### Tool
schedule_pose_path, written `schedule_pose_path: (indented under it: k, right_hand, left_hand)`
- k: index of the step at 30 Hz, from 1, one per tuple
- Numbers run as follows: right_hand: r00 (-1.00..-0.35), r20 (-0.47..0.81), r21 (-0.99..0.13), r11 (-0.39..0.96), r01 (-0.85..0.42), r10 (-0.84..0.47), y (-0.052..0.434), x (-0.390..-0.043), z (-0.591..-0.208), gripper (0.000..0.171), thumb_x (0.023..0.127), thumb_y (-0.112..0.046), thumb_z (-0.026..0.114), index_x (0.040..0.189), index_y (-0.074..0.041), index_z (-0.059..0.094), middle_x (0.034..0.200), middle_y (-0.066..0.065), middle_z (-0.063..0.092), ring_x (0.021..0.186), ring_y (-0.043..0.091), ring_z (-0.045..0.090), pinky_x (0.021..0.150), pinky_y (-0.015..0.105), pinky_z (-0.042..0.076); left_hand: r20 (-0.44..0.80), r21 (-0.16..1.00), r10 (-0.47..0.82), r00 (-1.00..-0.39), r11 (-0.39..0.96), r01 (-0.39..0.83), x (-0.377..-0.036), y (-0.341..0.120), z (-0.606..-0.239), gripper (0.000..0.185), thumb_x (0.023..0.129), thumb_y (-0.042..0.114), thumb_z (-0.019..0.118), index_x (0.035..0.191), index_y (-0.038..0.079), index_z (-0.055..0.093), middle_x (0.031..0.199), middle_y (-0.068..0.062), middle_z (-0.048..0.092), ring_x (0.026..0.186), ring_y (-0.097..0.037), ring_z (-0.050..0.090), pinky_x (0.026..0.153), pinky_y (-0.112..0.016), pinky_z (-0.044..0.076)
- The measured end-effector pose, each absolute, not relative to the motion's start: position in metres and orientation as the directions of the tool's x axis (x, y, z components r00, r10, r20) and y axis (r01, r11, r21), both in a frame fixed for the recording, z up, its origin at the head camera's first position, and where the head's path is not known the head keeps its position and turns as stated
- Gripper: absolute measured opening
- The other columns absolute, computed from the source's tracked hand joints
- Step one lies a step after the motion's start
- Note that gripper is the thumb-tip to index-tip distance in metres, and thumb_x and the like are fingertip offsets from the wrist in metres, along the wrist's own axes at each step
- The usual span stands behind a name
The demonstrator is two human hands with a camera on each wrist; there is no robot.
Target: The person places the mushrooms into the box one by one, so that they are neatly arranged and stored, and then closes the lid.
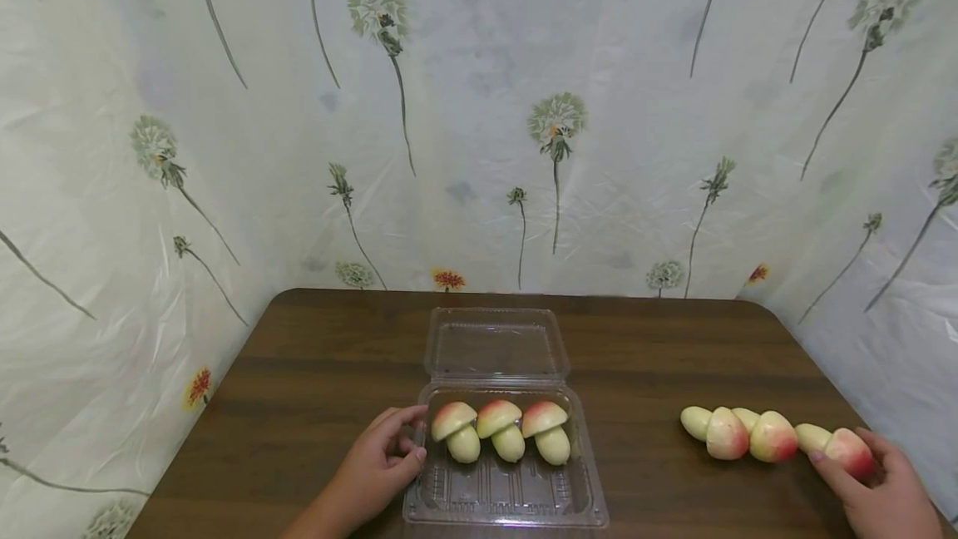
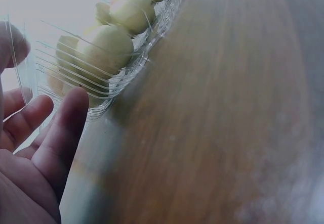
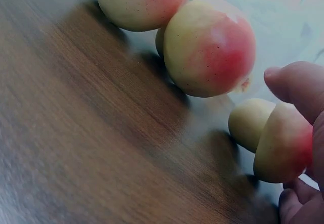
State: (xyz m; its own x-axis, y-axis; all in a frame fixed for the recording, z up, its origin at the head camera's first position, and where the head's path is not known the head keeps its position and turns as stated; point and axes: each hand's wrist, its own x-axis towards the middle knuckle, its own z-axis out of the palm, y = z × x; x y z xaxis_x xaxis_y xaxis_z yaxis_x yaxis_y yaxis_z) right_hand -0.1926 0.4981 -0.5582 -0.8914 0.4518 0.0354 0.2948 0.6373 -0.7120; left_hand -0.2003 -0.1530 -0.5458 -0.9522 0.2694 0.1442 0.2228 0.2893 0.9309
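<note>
Packing at its midpoint: three mushroom-shaped pieces [image 1: 500, 431] lie in the clear clamshell box [image 1: 506, 489], steadied by the left hand [image 1: 382, 464]; three remain on the table [image 1: 314, 373], the right hand [image 1: 883, 493] gripping the endmost piece [image 1: 838, 447].

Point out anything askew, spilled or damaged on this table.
Nothing stands out. Three mushroom-shaped pieces lie in a neat row in the open clear container; three more lie in a line on the table.

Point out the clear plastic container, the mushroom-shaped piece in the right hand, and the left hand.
clear plastic container [image 1: 494, 352], head view, open lid.
mushroom-shaped piece [image 1: 853, 449], head view, red cap.
left hand [image 1: 374, 468], head view, back of hand.
</note>
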Motion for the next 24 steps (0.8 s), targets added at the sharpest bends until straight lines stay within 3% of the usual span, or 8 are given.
schedule_pose_path:
  k: [8, 17, 22, 24]
  right_hand:
    - [-0.919, 0.031, -0.748, 0.619, 0.24, 0.394, 0.503, -0.195, -0.559, 0.095, 0.102, -0.041, 0.067, 0.155, 0.021, 0.018, 0.146, 0.047, 0.036, 0.092, -0.029, 0.023, 0.063, 0.001, 0.035]
    - [-0.891, -0.002, -0.768, 0.57, 0.293, 0.454, 0.494, -0.193, -0.553, 0.092, 0.101, -0.039, 0.068, 0.154, 0.02, 0.02, 0.147, 0.044, 0.035, 0.098, -0.023, 0.028, 0.062, 0.0, 0.034]
    - [-0.89, 0.0, -0.758, 0.58, 0.297, 0.455, 0.493, -0.193, -0.552, 0.089, 0.101, -0.037, 0.068, 0.152, 0.02, 0.024, 0.143, 0.045, 0.038, 0.089, -0.025, 0.027, 0.06, 0.002, 0.036]
    - [-0.892, -0.009, -0.745, 0.592, 0.307, 0.452, 0.493, -0.193, -0.552, 0.091, 0.101, -0.039, 0.068, 0.154, 0.019, 0.021, 0.145, 0.046, 0.037, 0.09, -0.02, 0.034, 0.06, 0.002, 0.036]
  left_hand:
    - [0.148, 0.932, 0.276, -0.95, 0.282, 0.227, -0.201, -0.154, -0.547, 0.051, 0.096, 0.006, 0.073, 0.144, 0.007, 0.058, 0.127, -0.013, 0.057, 0.09, -0.01, 0.063, 0.07, -0.021, 0.058]
    - [0.141, 0.932, 0.278, -0.95, 0.287, 0.222, -0.2, -0.153, -0.545, 0.051, 0.096, 0.007, 0.073, 0.145, 0.008, 0.058, 0.127, -0.012, 0.056, 0.089, -0.009, 0.063, 0.07, -0.021, 0.058]
    - [0.146, 0.93, 0.275, -0.95, 0.29, 0.227, -0.2, -0.153, -0.546, 0.051, 0.096, 0.006, 0.073, 0.145, 0.007, 0.058, 0.126, -0.012, 0.056, 0.089, -0.009, 0.063, 0.07, -0.021, 0.058]
    - [0.146, 0.929, 0.271, -0.951, 0.294, 0.226, -0.2, -0.153, -0.546, 0.051, 0.096, 0.006, 0.073, 0.145, 0.008, 0.058, 0.126, -0.011, 0.057, 0.089, -0.009, 0.063, 0.07, -0.021, 0.058]
